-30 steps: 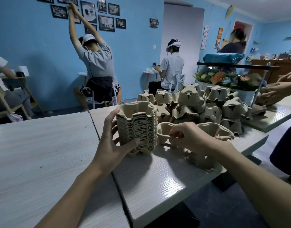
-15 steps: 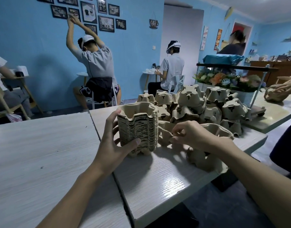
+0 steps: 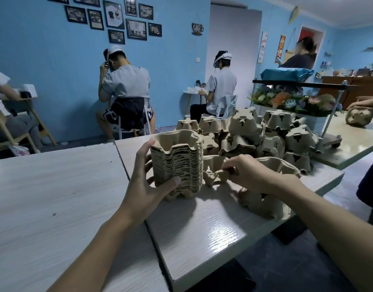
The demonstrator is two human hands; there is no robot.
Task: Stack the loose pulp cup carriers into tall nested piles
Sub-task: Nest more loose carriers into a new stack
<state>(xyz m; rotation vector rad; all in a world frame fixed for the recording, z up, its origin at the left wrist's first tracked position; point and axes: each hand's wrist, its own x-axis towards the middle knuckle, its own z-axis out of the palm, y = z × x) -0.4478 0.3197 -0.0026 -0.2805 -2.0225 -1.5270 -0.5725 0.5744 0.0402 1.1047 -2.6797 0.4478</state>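
A tall nested pile of brown pulp cup carriers (image 3: 179,165) stands on the white table (image 3: 202,234). My left hand (image 3: 147,182) grips its left side, thumb across the front near the base. Just right of the pile, my right hand (image 3: 246,173) pinches the rim of a loose carrier (image 3: 215,171) that is tipped up off the table. Another short pile of carriers (image 3: 263,201) lies under my right forearm. Behind them a heap of loose upturned carriers (image 3: 265,133) covers the far end of the table.
A second table (image 3: 50,197) adjoins on the left with a seam between. To the right stand a cart with flowers (image 3: 291,100) and another table where a person's hand holds a carrier (image 3: 359,115). Several people sit at the back by the blue wall.
My right hand has tilted the loose carrier up and drawn it closer to the pile. My left hand keeps its grip. The seated person behind has lowered their arms.
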